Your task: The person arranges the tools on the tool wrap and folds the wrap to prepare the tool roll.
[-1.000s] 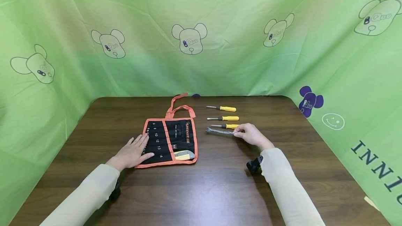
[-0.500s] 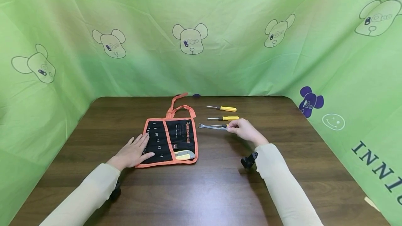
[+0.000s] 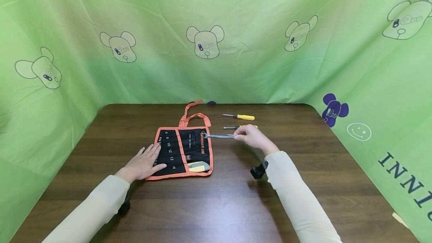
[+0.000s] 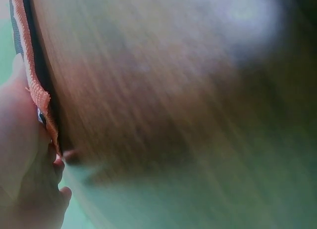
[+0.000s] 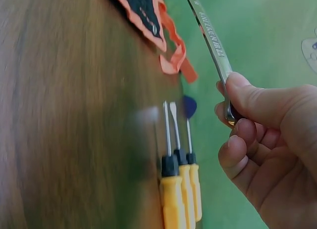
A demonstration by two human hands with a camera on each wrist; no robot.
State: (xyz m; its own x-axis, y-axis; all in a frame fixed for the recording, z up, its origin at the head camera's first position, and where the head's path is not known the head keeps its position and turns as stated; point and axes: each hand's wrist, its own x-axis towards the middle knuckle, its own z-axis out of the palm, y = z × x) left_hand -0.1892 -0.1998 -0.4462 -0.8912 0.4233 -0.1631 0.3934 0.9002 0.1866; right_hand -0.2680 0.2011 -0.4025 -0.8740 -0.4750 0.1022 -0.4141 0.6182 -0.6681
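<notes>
My right hand (image 3: 253,138) pinches one end of a silver wrench (image 3: 221,136) between thumb and fingers. In the head view the wrench's open end overlaps the upper right of a black tool pouch (image 3: 183,149) with orange edging. Seen in the right wrist view, the wrench (image 5: 212,38) slants up from the thumb and fingertips. Fingers straight, my left hand (image 3: 141,163) rests on the pouch's left side over its numbered pockets. A yellow and grey utility knife (image 3: 198,167) lies in the pouch's lower right. The left wrist view shows only the hand's edge and the orange edging (image 4: 30,66).
Yellow-handled screwdrivers lie right of the pouch: a far one (image 3: 245,117), one partly behind my right hand, and a near one (image 5: 172,199) visible in the right wrist view. Orange straps (image 3: 194,117) trail behind the pouch. A green curtain (image 3: 162,78) surrounds the brown table (image 3: 202,209).
My right hand has carried the wrench left, from beside the screwdrivers to over the pouch's right edge. The left hand has stayed on the pouch.
</notes>
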